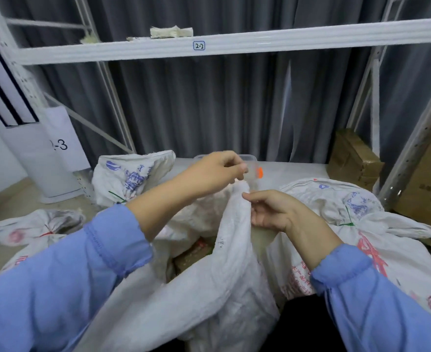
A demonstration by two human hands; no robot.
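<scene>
A white woven sack stands open in front of me, its mouth gathered upward into a bunched neck at the centre. My right hand grips that bunched neck from the right side. My left hand hovers just above the top of the neck, its fingers curled and pinched together; whether they hold anything I cannot tell. Brownish packed contents show inside the sack below my left forearm. Both arms wear blue sleeves.
Tied white sacks lie around: one at the back left, one at the left, one at the right. A clear plastic box with an orange clip sits behind my left hand. A white metal rack's beam is labelled 2-2. Cardboard boxes stand at the right.
</scene>
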